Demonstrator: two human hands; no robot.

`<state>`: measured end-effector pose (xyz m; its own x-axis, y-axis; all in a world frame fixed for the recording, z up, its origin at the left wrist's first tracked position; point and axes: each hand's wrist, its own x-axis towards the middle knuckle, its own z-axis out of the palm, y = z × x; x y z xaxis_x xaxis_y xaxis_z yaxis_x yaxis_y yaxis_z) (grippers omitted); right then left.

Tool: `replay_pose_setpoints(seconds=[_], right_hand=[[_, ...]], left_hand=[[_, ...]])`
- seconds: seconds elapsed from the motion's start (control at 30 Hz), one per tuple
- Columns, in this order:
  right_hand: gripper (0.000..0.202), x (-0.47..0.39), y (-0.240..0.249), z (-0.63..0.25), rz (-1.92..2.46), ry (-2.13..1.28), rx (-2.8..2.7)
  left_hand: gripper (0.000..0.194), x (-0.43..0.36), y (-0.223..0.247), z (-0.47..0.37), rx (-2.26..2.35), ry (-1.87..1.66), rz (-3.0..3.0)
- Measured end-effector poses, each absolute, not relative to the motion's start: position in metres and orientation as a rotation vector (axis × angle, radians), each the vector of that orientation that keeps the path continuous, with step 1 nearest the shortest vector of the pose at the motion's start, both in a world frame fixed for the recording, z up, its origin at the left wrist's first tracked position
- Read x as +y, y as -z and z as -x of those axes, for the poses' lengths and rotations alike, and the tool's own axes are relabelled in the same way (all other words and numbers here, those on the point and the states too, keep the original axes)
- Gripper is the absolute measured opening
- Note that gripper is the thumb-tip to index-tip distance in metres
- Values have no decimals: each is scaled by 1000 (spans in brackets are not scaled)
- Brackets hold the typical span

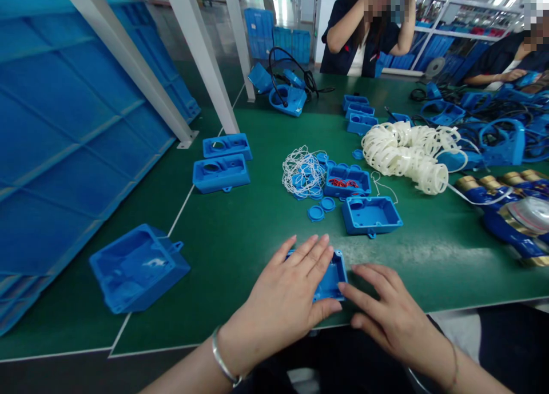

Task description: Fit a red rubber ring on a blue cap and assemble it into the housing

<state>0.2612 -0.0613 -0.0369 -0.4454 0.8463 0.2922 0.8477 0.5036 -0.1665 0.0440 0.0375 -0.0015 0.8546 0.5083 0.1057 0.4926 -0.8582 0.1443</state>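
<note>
lower left: open blue tray (136,268) on green worktop (240,234) | bottom centre: left hand (286,294) flat, unclenched, pressing blue box (332,277) | right hand (392,314) fingers spread, touching box's right edge | above: empty blue housing (371,215)

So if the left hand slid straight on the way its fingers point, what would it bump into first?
Probably the open blue plastic box just beyond the blue box under the left hand. The fingers point up and to the right, toward it. Depth is hard to judge, so it could slide past its left edge.
</note>
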Motion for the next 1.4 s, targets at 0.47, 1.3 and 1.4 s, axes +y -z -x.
replay_pose_setpoints(seconds=[0.47, 1.3, 1.4], right_hand=[[45, -71, 45, -254, 1471, -315, -2218], [42, -53, 21, -170, 1329, 214, -2262], [54, -51, 20, -171, 1321, 258, -2331]], left_hand=[[78, 35, -8, -39, 807, -121, -2804], [84, 29, 18, 30, 967, -337, -2204], [81, 29, 19, 32, 957, -362, -2210]])
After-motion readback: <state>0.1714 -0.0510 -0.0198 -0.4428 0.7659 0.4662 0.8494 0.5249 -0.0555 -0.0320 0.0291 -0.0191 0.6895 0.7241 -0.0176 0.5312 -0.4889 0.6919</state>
